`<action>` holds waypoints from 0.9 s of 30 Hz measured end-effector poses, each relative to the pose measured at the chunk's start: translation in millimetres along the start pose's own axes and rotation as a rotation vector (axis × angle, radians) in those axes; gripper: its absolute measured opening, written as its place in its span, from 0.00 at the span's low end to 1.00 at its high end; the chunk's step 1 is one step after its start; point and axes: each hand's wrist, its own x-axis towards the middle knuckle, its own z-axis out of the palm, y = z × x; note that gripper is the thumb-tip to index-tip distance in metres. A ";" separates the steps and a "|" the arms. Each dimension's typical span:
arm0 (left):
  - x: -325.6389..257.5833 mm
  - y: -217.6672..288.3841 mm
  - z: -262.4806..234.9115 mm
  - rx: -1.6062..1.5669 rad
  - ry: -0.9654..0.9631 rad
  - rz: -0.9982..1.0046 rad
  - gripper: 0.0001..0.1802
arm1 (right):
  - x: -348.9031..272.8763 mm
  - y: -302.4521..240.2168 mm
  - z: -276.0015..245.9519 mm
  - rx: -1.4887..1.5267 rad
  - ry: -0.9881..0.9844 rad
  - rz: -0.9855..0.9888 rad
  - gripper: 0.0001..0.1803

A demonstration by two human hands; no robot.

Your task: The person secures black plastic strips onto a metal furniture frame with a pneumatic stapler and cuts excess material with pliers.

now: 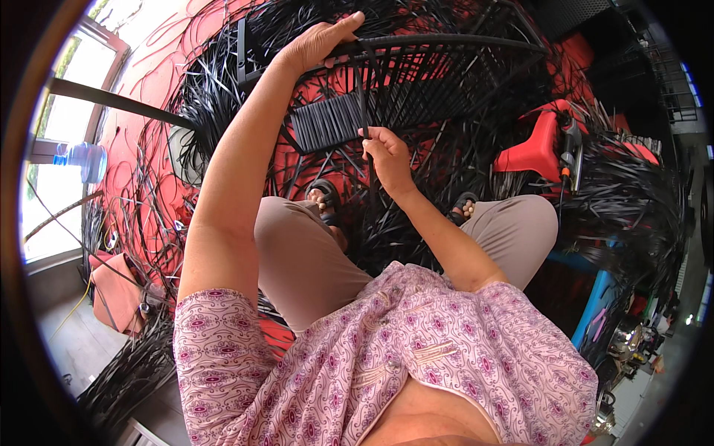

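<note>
Hands (353,89) gripping (seemingly) black strip (362,104).

The black strip (363,100) disappears into the right hand (387,152), its lower end hidden. The feet in sandals (324,195) sit half buried under loose black strips (416,223). Items at the lower right rim are too small to tell.

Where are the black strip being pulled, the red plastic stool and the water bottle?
black strip (363,97), head view, on its upright stretch above the right hand.
red plastic stool (537,149), head view, on the seat's flat side.
water bottle (83,160), head view, on the clear body by the window.
</note>
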 end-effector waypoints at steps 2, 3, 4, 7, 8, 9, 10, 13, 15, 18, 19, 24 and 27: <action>5.7 -7.6 -4.7 -0.027 -0.017 0.016 0.47 | 3.0 1.8 -0.1 0.037 -0.013 -0.003 0.11; 8.4 -11.4 -6.4 -0.039 -0.026 0.024 0.47 | 4.0 2.1 -2.1 0.069 -0.030 0.030 0.11; 9.1 -12.3 -6.7 -0.051 -0.041 0.035 0.46 | 3.5 -4.9 -2.2 0.103 -0.042 0.063 0.11; 6.5 -16.6 -6.9 -0.098 -0.063 0.055 0.42 | 7.4 -7.5 -2.4 0.196 -0.073 0.143 0.12; 8.1 -17.4 -7.4 -0.114 -0.074 0.067 0.38 | 8.5 -7.7 -2.4 0.226 -0.082 0.165 0.12; 9.6 -17.7 -8.3 -0.130 -0.085 0.080 0.34 | 8.6 -8.2 -2.8 0.247 -0.089 0.178 0.12; 10.2 -17.6 -9.0 -0.146 -0.096 0.092 0.31 | 8.6 -10.2 -2.7 0.269 -0.096 0.190 0.12; 8.7 -16.6 -12.4 0.177 -0.160 0.415 0.20 | 8.9 -12.8 -2.7 0.312 -0.092 0.240 0.12; 5.9 -14.3 -8.7 0.134 -0.106 0.323 0.15 | 8.9 -10.2 -3.9 0.330 -0.083 0.249 0.12; 4.8 -12.7 -9.6 0.172 -0.100 0.326 0.15 | 10.2 -2.1 -5.7 0.340 -0.091 0.227 0.12; 4.2 -12.8 -9.4 0.173 -0.091 0.312 0.15 | 10.7 -1.4 -6.1 0.337 -0.096 0.222 0.12; 3.7 -15.0 -8.2 0.179 -0.058 0.283 0.18 | 14.0 2.1 -6.3 0.313 -0.105 0.214 0.12; 5.1 -17.0 -8.9 0.178 -0.064 0.288 0.19 | 15.8 3.5 -5.2 0.305 -0.111 0.207 0.12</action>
